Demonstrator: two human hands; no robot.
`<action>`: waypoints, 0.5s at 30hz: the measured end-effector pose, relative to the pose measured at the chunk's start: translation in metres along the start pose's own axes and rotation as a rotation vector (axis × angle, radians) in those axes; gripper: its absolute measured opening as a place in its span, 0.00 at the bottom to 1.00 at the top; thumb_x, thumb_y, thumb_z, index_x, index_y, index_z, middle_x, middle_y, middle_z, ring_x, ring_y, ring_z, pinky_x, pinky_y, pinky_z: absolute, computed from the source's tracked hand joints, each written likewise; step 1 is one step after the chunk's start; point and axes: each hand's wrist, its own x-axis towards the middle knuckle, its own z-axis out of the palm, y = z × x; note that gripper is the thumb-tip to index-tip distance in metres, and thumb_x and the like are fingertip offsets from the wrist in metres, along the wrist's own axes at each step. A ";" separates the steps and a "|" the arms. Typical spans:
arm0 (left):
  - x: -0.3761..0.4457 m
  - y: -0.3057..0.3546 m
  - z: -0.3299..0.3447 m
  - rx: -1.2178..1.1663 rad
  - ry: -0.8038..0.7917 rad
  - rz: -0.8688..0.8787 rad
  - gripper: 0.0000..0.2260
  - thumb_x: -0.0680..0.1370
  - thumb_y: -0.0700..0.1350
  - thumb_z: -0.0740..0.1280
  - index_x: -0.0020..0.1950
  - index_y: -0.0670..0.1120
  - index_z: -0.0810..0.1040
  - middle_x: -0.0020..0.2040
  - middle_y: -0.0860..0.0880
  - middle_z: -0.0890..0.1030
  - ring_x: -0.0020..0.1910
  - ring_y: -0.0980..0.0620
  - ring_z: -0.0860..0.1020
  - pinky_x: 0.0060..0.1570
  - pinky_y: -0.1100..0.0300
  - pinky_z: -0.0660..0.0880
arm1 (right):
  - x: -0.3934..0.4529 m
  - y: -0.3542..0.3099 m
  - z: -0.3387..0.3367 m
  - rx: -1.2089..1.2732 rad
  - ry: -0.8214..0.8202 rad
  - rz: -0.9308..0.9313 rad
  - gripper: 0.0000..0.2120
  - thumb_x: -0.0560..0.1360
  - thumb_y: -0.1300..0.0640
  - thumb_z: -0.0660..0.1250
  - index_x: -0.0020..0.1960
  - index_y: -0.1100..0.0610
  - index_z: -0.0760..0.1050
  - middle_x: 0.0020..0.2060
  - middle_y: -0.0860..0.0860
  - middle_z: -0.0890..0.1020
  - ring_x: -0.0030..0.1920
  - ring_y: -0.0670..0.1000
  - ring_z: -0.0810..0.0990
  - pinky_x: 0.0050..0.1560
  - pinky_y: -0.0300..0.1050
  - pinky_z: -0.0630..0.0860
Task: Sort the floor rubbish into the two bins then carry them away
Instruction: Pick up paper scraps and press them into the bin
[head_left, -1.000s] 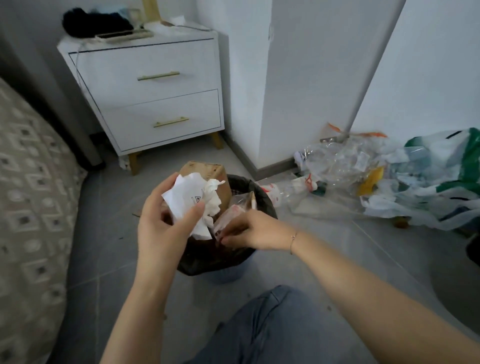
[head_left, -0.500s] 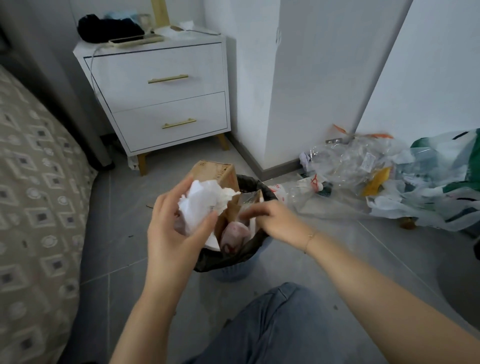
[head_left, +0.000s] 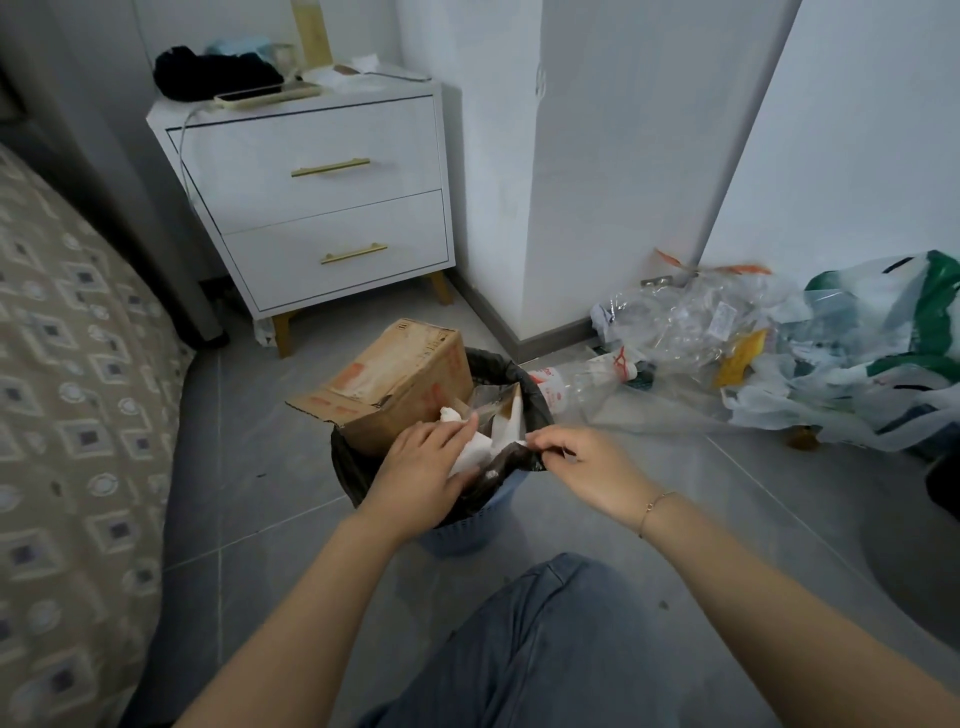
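Cardboard: 1 box (head_left: 400, 382), 1 bin (head_left: 467, 540), 2 hands.

Matt cardboard box (head_left: 395, 384), crumpled white paper (head_left: 470, 449), glossy black bin liner (head_left: 501, 470).

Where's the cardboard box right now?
Head view, centre: the cardboard box sits tilted in the left side of the black-lined bin, sticking up above the rim, just beyond the left hand.

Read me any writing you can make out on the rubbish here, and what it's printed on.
Nothing reads clearly.
Cardboard box in the bin: orange-red print, too blurred.
Plastic bottle on the floor: red label print, too blurred.
Clear wrapping: white sticker, too small.
Green and white bag: no lettering legible.
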 end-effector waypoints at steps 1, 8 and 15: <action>0.002 0.001 -0.001 -0.012 -0.071 -0.022 0.24 0.83 0.51 0.51 0.78 0.53 0.50 0.76 0.55 0.59 0.74 0.53 0.55 0.74 0.57 0.45 | 0.000 0.000 0.002 -0.045 -0.010 -0.022 0.13 0.76 0.65 0.61 0.58 0.59 0.79 0.61 0.51 0.79 0.61 0.48 0.76 0.65 0.41 0.69; 0.011 -0.003 -0.008 0.087 -0.297 0.060 0.21 0.79 0.39 0.55 0.70 0.55 0.70 0.77 0.53 0.59 0.73 0.46 0.58 0.74 0.52 0.48 | -0.012 -0.010 0.008 -0.168 -0.047 -0.079 0.14 0.75 0.65 0.61 0.58 0.60 0.79 0.60 0.51 0.79 0.59 0.50 0.76 0.62 0.44 0.71; 0.025 -0.010 -0.014 0.033 -0.320 -0.074 0.11 0.78 0.41 0.60 0.49 0.49 0.83 0.61 0.49 0.77 0.55 0.47 0.76 0.51 0.52 0.77 | -0.030 -0.022 0.021 0.069 -0.111 0.013 0.19 0.75 0.68 0.60 0.64 0.58 0.75 0.69 0.49 0.71 0.69 0.48 0.68 0.63 0.33 0.61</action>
